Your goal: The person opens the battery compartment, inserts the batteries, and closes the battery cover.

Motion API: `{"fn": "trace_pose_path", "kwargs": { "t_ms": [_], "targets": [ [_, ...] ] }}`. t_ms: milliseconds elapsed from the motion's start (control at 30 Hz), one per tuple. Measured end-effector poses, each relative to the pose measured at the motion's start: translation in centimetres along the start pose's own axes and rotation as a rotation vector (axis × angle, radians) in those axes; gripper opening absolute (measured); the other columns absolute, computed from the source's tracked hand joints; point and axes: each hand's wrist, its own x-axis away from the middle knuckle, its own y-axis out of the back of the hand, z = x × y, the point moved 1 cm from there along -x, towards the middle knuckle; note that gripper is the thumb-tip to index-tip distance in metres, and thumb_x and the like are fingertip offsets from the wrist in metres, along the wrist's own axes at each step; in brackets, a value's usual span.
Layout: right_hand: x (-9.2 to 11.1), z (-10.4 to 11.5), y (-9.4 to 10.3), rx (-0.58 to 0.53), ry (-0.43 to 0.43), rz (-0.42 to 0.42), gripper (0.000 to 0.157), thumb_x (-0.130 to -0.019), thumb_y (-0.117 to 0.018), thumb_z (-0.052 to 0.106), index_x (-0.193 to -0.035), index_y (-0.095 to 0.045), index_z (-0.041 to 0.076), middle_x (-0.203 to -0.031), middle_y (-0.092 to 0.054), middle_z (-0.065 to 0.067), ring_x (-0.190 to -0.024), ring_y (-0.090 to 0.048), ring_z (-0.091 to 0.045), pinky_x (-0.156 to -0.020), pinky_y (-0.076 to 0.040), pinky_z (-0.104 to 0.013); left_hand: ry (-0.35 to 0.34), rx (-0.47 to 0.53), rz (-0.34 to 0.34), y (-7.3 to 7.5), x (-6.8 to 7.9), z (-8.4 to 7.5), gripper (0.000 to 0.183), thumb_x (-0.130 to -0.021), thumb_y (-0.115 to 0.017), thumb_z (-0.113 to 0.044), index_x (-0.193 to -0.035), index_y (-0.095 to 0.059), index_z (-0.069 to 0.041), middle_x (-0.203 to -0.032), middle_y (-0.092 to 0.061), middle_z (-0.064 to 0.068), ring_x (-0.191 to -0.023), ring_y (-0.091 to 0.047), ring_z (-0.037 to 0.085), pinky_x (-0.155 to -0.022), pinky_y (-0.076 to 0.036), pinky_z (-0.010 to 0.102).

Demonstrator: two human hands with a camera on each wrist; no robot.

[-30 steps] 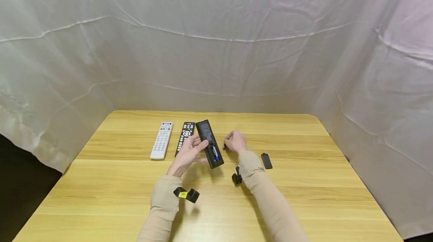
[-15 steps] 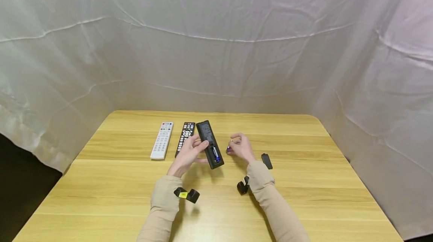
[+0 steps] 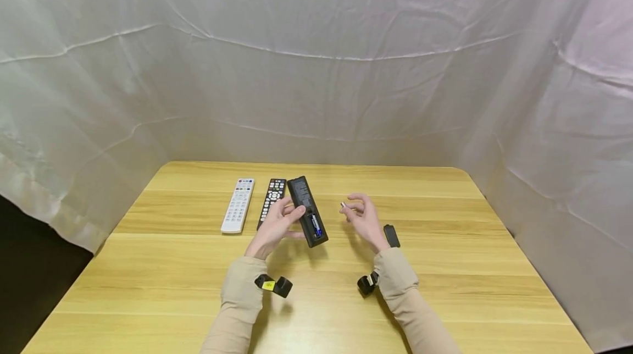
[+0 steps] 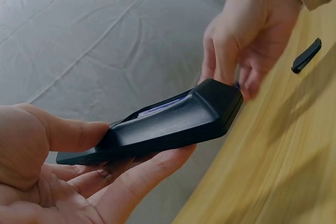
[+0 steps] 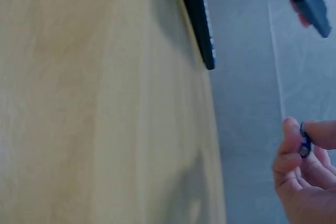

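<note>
My left hand (image 3: 271, 228) grips a black remote control (image 3: 303, 193) above the table, its back turned up and its battery compartment uncovered. Inside the compartment lies a blue-and-white battery (image 3: 316, 225), also visible edge-on in the left wrist view. To the right of the remote, my right hand (image 3: 365, 223) is raised and pinches a small battery (image 5: 305, 144) between thumb and fingers, mostly covered by them. A black battery cover (image 3: 392, 236) lies on the table just beside the right wrist.
A white remote (image 3: 238, 205) lies on the wooden table (image 3: 470, 266) at the left. Next to it is another black remote (image 3: 275, 192), button side up, partly hidden behind my left hand. Grey-white cloth (image 3: 316, 95) hangs behind and around the table.
My right hand has lifted the battery from near the held remote and drawn back to the right, turning the battery's end up. The left hand and its remote have stayed nearly still.
</note>
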Motion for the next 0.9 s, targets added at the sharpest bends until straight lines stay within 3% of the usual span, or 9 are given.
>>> {"fn": "trace_pose_path", "kwargs": {
  "t_ms": [133, 267, 400, 500, 667, 800, 900],
  "targets": [
    [0.5, 0.7, 0.1, 0.000, 0.061, -0.061, 0.021, -0.096, -0.065, 0.002, -0.116, -0.063, -0.003, -0.105, -0.071, -0.029, -0.078, -0.064, -0.006, -0.070, -0.052, -0.016, 0.003, -0.001, -0.002, 0.0, 0.0, 0.1, 0.045, -0.104, -0.051, -0.009, -0.147, -0.043, -0.002, -0.136, -0.057, 0.033, -0.103, -0.069, 0.024, -0.081, -0.066, 0.048],
    [1.3, 1.9, 0.1, 0.023, 0.162, -0.049, 0.014, -0.095, -0.065, -0.001, -0.106, -0.066, -0.009, -0.091, -0.071, -0.028, -0.071, -0.061, -0.002, -0.064, -0.051, -0.015, -0.004, -0.001, 0.004, 0.0, 0.1, 0.2, 0.044, -0.104, -0.051, -0.009, -0.146, -0.044, 0.000, -0.134, -0.058, 0.034, -0.101, -0.070, 0.023, -0.080, -0.066, 0.046],
    [2.3, 3.2, 0.3, 0.029, 0.208, -0.044, 0.015, -0.095, -0.063, -0.001, -0.105, -0.066, -0.011, -0.075, -0.067, -0.013, -0.065, -0.055, -0.002, -0.061, -0.047, -0.017, -0.013, 0.003, 0.011, -0.1, 0.1, 0.3, 0.043, -0.104, -0.051, -0.009, -0.146, -0.044, -0.001, -0.133, -0.059, 0.034, -0.098, -0.071, 0.021, -0.080, -0.066, 0.046],
    [2.1, 2.6, 0.4, -0.005, 0.181, -0.080, 0.017, -0.095, -0.066, 0.002, -0.108, -0.070, -0.008, -0.081, -0.069, -0.006, -0.068, -0.055, -0.003, -0.065, -0.047, -0.015, -0.012, 0.012, -0.001, -0.1, 0.1, 0.3, 0.043, -0.104, -0.052, -0.008, -0.146, -0.045, -0.003, -0.132, -0.060, 0.032, -0.097, -0.071, 0.020, -0.079, -0.066, 0.047],
    [1.5, 1.6, 0.7, -0.074, 0.168, -0.115, 0.026, -0.095, -0.069, 0.009, -0.116, -0.071, -0.006, -0.113, -0.073, -0.022, -0.087, -0.065, 0.000, -0.078, -0.055, -0.013, -0.011, 0.009, -0.012, -0.1, 0.0, 0.2, 0.043, -0.104, -0.052, -0.009, -0.146, -0.046, -0.003, -0.132, -0.060, 0.031, -0.098, -0.070, 0.021, -0.078, -0.066, 0.047],
    [1.6, 1.8, 0.7, -0.088, 0.217, -0.106, 0.027, -0.097, -0.065, 0.006, -0.121, -0.069, -0.005, -0.114, -0.069, -0.028, -0.082, -0.064, -0.006, -0.070, -0.054, -0.013, -0.004, 0.001, -0.005, 0.0, -0.1, 0.2, 0.044, -0.104, -0.051, -0.009, -0.147, -0.044, -0.003, -0.134, -0.058, 0.032, -0.101, -0.070, 0.022, -0.080, -0.066, 0.048],
    [1.6, 2.2, 0.5, -0.085, 0.269, -0.092, 0.026, -0.098, -0.063, 0.004, -0.121, -0.068, -0.005, -0.110, -0.068, -0.025, -0.080, -0.061, -0.006, -0.068, -0.052, -0.014, -0.001, 0.003, 0.000, 0.0, -0.1, 0.2, 0.045, -0.104, -0.051, -0.009, -0.148, -0.043, -0.003, -0.136, -0.057, 0.033, -0.103, -0.069, 0.024, -0.081, -0.066, 0.048]
  ]
}}
